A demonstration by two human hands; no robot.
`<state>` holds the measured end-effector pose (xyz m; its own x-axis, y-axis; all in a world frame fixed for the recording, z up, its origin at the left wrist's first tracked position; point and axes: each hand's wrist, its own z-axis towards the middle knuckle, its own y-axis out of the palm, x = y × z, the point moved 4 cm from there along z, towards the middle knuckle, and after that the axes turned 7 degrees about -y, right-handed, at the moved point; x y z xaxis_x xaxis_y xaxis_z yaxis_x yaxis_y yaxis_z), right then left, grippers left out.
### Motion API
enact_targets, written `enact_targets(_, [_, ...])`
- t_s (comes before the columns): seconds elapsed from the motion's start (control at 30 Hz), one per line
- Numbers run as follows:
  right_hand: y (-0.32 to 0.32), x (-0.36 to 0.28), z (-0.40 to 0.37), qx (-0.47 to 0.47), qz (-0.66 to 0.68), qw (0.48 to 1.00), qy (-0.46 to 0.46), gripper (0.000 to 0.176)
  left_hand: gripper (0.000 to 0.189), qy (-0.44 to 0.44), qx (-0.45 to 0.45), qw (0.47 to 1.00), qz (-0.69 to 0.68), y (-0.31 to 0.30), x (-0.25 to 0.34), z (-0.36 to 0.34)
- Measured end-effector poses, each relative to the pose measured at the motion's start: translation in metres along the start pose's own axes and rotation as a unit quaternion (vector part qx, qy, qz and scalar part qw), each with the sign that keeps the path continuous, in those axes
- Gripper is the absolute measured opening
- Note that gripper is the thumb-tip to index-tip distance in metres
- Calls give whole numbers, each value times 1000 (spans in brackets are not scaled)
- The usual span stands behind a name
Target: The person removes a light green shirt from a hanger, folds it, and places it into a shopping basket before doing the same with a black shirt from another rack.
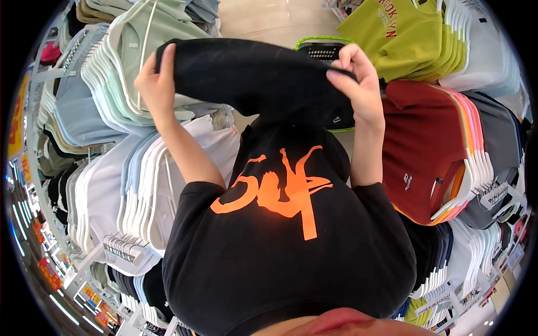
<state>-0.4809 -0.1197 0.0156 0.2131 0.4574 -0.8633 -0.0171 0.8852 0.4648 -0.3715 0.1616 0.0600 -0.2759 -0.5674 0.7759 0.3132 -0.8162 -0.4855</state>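
A black folded garment [252, 73] stretches between my two hands, raised in front of my chest. Its exact kind cannot be made out; a small light logo shows near its lower right corner. My left hand [158, 84] pinches the garment's left end, thumb on the near side and fingers behind. At the other end, my right hand [358, 84] grips the upper right corner between thumb and curled fingers. Behind the cloth is a black basket [322, 41] with a lime green rim, mostly hidden.
Pale green tops [120, 67] and white shirts [112, 185] hang on racks to the left. On the right hang olive green shirts [400, 42] and a dark red shirt [420, 151] with other colours behind it. A light floor [263, 19] runs between the racks.
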Motion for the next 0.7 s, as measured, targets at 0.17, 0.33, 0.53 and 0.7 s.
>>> enact_targets(0.17, [36,3,28,156,13,987,-42,17,40,-38,-44,993,106,22,-15,-21])
enact_targets(0.33, [56,-2,44,220,109,954,-173,10,54,-15,-391,918,-62,95,-10,-112])
enact_targets(0.53, [80,-33,56,281,185,910,-244,8,87,-27,-399,907,-128,203,-71,-190])
enact_targets(0.7, [75,-65,64,210,137,924,-287,6,85,-16,-260,965,-33,180,-45,-153])
